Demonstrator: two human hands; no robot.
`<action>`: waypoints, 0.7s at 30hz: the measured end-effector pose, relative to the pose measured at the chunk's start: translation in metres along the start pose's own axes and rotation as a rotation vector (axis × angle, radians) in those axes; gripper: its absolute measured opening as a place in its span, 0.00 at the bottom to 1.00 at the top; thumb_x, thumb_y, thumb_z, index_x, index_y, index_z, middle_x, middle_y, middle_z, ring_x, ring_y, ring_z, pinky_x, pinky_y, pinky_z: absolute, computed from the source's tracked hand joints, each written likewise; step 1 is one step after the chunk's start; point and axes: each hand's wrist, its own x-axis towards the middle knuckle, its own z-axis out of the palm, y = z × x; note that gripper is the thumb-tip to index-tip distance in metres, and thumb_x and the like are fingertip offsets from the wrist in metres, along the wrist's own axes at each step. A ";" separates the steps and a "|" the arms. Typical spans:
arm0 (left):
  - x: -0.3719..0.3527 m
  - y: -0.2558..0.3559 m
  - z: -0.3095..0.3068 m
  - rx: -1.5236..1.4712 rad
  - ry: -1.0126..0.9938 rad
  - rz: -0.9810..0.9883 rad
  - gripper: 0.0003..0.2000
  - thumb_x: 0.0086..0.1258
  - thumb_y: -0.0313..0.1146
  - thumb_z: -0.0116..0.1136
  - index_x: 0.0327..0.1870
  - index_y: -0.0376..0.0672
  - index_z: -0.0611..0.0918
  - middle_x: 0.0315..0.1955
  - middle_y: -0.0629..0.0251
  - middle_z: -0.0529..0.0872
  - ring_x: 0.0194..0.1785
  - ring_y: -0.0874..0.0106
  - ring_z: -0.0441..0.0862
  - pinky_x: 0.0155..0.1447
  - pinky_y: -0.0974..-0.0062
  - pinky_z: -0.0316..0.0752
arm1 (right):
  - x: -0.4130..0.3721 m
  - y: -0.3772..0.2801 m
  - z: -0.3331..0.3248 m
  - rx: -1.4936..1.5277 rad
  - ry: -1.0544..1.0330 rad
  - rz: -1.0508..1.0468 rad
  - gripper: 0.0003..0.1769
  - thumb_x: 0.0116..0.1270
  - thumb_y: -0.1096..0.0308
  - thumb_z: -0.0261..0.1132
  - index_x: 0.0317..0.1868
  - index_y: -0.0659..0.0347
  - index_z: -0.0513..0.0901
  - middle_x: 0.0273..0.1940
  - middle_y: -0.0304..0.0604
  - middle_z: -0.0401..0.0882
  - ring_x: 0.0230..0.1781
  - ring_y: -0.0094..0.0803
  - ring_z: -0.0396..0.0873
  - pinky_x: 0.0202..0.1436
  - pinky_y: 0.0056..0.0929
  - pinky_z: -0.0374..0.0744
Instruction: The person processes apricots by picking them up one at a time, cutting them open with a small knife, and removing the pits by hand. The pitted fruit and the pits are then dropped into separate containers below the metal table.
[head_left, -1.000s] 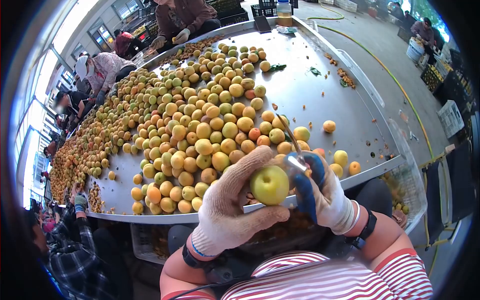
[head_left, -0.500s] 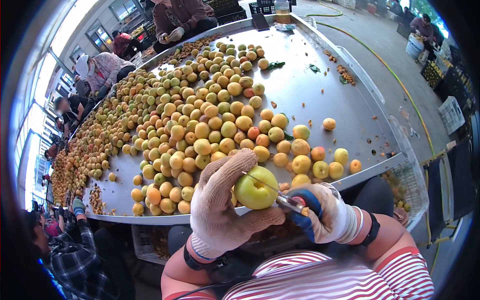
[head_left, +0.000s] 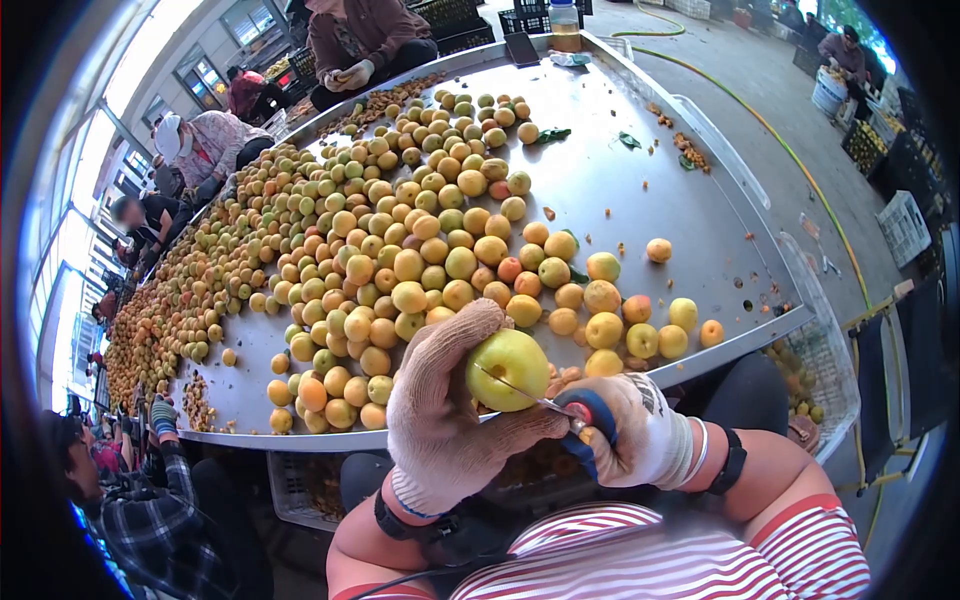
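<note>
A large yellow-green fruit [head_left: 507, 368] is held between the thumb and fingers of my left hand [head_left: 440, 410], which wears a pale knitted glove. My right hand [head_left: 635, 425], also gloved, is closed around a knife [head_left: 592, 418] with a blue and red handle. Its thin blade points left and lies across the face of the fruit. Both hands are at the near edge of the metal table [head_left: 690, 240], just in front of the many orange and green fruits [head_left: 400, 260] heaped on it.
Several people sit along the far and left sides, one [head_left: 365, 45] with gloved hands at the far edge. A plastic crate [head_left: 300, 490] stands under the near edge, another [head_left: 825, 350] at the right corner. A jar [head_left: 565, 30] and leaves [head_left: 553, 135] are on the table.
The fruit has turned in my left hand and sits slightly lower left. The knife has shifted left, its blade now lower across the fruit. The person at the far edge has moved their hands.
</note>
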 end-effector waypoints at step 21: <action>0.014 0.010 0.006 -0.618 -0.119 -0.519 0.35 0.65 0.29 0.72 0.71 0.32 0.68 0.61 0.60 0.78 0.61 0.70 0.79 0.69 0.70 0.73 | 0.011 0.004 0.004 -0.081 0.023 0.122 0.10 0.69 0.73 0.62 0.48 0.66 0.76 0.29 0.52 0.80 0.27 0.55 0.80 0.29 0.42 0.78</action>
